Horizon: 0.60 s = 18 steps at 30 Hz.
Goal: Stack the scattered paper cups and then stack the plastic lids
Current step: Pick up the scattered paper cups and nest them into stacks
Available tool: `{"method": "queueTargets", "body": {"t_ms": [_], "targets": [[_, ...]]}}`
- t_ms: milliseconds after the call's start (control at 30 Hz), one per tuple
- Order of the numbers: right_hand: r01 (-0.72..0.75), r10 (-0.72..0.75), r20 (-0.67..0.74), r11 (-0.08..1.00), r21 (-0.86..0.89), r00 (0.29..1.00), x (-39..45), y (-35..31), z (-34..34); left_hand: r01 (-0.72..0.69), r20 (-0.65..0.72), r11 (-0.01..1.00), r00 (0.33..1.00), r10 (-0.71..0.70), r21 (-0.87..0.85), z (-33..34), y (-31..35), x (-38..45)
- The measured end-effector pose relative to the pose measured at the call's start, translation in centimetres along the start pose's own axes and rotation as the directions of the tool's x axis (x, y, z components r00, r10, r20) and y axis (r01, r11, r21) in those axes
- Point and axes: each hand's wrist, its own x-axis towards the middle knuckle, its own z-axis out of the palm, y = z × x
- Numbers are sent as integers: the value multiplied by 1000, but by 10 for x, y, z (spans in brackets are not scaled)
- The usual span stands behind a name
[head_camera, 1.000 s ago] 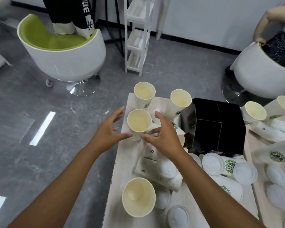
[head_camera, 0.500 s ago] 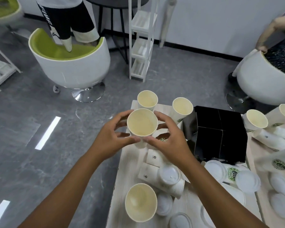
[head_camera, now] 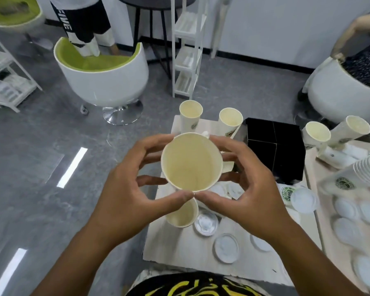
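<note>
Both hands hold one cream-lined white paper cup [head_camera: 191,162] upright in the air above the pale wooden worktop [head_camera: 179,251]. The left hand [head_camera: 124,196] and right hand [head_camera: 247,189] each curl their fingers round its sides, thumbs meeting at the near rim. Below it stands another open paper cup [head_camera: 183,216], with flat white plastic lids [head_camera: 225,247] lying just right of it.
</note>
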Motion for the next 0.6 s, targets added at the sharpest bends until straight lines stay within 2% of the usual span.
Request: {"method": "queueTargets", "body": {"t_ms": [400, 600], "targets": [[-137, 141, 56, 988, -71, 988, -43, 48, 31, 155, 48, 988, 987, -155, -3, 23, -60, -42], [-239, 258, 112, 957, -163, 960, -56, 107, 53, 193, 113, 966, 970, -213, 171, 38, -122, -52]]}}
